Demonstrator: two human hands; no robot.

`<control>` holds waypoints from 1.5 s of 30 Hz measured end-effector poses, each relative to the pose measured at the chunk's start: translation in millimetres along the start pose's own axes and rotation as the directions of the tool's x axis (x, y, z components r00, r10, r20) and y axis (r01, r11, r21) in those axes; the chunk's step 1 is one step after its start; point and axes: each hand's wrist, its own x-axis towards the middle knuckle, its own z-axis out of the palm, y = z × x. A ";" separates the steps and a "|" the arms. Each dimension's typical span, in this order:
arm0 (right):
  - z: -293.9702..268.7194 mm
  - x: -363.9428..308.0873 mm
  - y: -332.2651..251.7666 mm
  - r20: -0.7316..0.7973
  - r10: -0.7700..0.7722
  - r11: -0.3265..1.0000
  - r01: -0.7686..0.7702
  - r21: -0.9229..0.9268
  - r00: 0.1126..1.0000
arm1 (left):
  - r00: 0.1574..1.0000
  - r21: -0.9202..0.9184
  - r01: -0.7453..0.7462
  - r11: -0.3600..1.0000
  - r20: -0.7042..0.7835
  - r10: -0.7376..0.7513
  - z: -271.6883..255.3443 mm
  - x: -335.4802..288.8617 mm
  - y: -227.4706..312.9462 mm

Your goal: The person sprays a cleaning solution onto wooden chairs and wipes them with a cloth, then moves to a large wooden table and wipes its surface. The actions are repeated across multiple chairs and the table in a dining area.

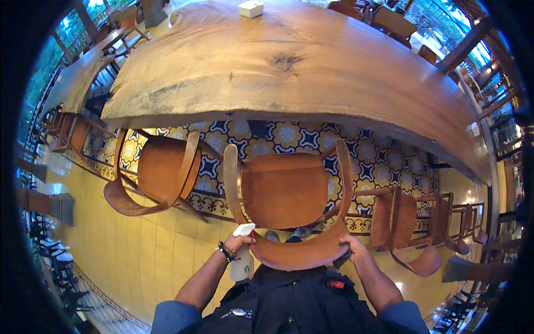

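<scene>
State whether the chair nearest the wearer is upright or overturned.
Upright: the wooden chair's seat faces up toward the camera, framed by the curved backrest. A slight tilt cannot be ruled out.

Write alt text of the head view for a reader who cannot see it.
A person's right hand grips the curved backrest of a wooden chair, while the left hand holds a spray bottle at the backrest's other end. The chair faces a long wooden table bearing a small white box, with more chairs on both sides and tiled floor below.
</scene>
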 end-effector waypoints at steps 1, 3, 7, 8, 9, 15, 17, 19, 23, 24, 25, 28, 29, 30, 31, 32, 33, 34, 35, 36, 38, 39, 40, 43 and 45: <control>5.4 8.2 -3.2 -0.036 -0.005 1.000 0.005 -0.007 0.999 | 0.999 0.019 -0.017 1.000 -0.049 0.018 1.8 6.9 10.4; 18.4 24.7 -10.8 0.012 -0.026 0.999 0.026 0.033 1.000 | 0.983 0.025 -0.103 0.994 -0.149 0.106 1.3 21.6 37.7; 47.3 47.6 -37.7 0.048 -0.034 0.996 0.030 0.083 0.998 | 0.932 0.182 -0.112 0.977 -0.323 0.167 -8.0 44.5 77.8; 53.7 50.2 -43.9 0.071 -0.044 0.994 0.037 0.099 0.997 | 0.940 0.178 -0.159 0.971 -0.274 0.204 -12.7 51.6 84.2; 58.3 50.6 -47.8 0.093 -0.049 0.992 0.038 0.117 0.994 | 0.939 0.080 -0.214 0.974 -0.258 0.227 -15.3 58.9 87.0; 61.4 32.2 -25.3 0.080 -0.085 0.976 0.067 0.207 0.993 | 0.942 0.155 -0.120 0.981 -0.295 0.162 -25.9 67.0 85.3; 58.8 23.8 -13.9 0.023 -0.041 0.987 0.037 0.154 0.999 | 0.910 0.277 -0.113 0.954 -0.356 0.212 -19.9 57.6 83.8; 56.9 18.2 -10.1 0.031 -0.041 0.983 0.035 0.178 0.999 | 0.922 0.258 -0.119 0.959 -0.329 0.203 -11.4 54.1 87.6; 52.1 15.4 -28.2 0.009 -0.095 0.983 0.093 0.158 0.995 | 0.906 0.220 -0.212 0.952 -0.320 0.276 -1.3 61.6 90.5; 48.8 16.1 -33.5 0.000 -0.082 0.986 0.081 0.145 0.997 | 0.905 0.240 -0.172 0.955 -0.345 0.250 1.8 67.6 88.3; 45.7 17.1 -38.2 -0.020 -0.068 0.990 0.070 0.126 0.997 | 0.906 0.214 -0.187 0.959 -0.339 0.252 3.4 70.6 83.5; 30.9 16.9 -42.9 0.160 -0.017 0.995 0.001 0.097 0.987 | 0.864 0.226 -0.229 0.947 -0.402 0.304 5.5 71.6 69.1; 24.7 13.7 -42.8 0.215 0.027 0.996 -0.044 0.075 0.976 | 0.836 0.242 -0.252 0.937 -0.434 0.337 5.6 64.7 67.0; 16.4 7.0 -41.5 0.223 0.057 0.996 -0.072 0.061 0.973 | 0.800 0.264 -0.274 0.925 -0.471 0.372 8.4 58.1 68.1; 4.1 -4.2 -39.7 0.271 0.068 0.995 -0.086 0.052 0.960 | 0.759 0.301 -0.294 0.907 -0.504 0.413 13.7 48.8 72.9; -7.1 -17.6 -39.1 0.232 0.110 0.992 -0.120 0.028 0.966 | 0.761 0.171 -0.473 0.864 -0.415 0.498 17.0 33.0 86.8; -24.4 -38.8 -35.2 0.307 -0.046 0.988 -0.002 0.154 0.950 | 0.751 0.158 -0.503 0.850 -0.406 0.520 31.4 20.7 102.1; -44.4 -60.2 -36.9 0.362 -0.113 0.981 0.045 0.191 0.926 | 0.721 0.253 -0.583 0.772 -0.278 0.635 51.8 5.7 120.7; -66.8 -84.7 -37.8 0.354 -0.109 0.982 0.045 0.185 0.929 | 0.728 0.490 -0.461 0.740 -0.269 0.631 71.7 -29.9 139.3; -96.8 -111.3 -40.9 0.464 -0.245 0.956 0.133 0.261 0.851 | 0.730 0.511 -0.531 0.676 -0.129 0.671 105.5 -55.7 158.8; -167.2 -167.7 -44.4 0.548 -0.404 0.908 0.246 0.339 0.733 | 0.789 0.617 -0.520 0.591 0.084 0.608 184.0 -101.3 208.9; -197.8 -188.8 -43.3 0.496 -0.538 0.824 0.301 0.480 0.682 | 0.847 0.596 -0.486 0.639 0.141 0.512 228.9 -120.2 226.1; -227.9 -207.9 -38.6 0.424 -0.656 0.718 0.342 0.607 0.624 | 0.904 0.641 -0.415 0.646 0.211 0.372 272.0 -135.6 242.4; -300.6 -213.4 -26.3 0.371 -0.735 0.662 0.480 0.576 0.568 | 0.894 0.736 -0.437 0.517 0.417 0.163 404.5 -124.9 247.9; -334.0 -198.4 -6.4 0.346 -0.671 0.727 0.490 0.482 0.656 | 0.800 0.649 -0.529 0.547 0.597 0.065 486.9 -74.7 213.9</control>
